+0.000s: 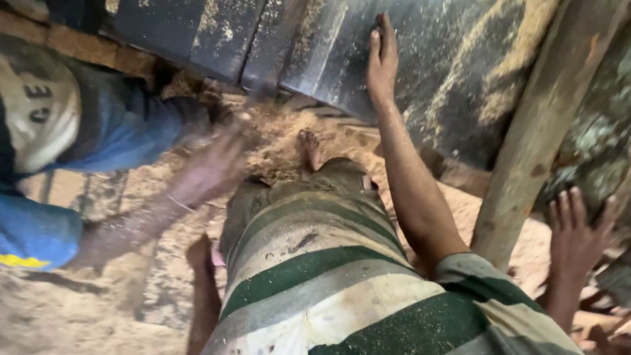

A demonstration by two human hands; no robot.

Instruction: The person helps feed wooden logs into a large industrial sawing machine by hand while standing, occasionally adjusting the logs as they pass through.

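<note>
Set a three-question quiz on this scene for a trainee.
1. True or false: the right hand lies flat, fingers spread, on the dark sheet.
2. The ground is covered with: A water, B sawdust, C gravel.
3. What two colours are the stripes on the shirt?

Key: 1 true; 2 B; 3 green and cream.

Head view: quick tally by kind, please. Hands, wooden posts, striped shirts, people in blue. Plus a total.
Hands: 3
Wooden post: 1
Striped shirt: 1
Person in blue: 1
Total: 6
</note>
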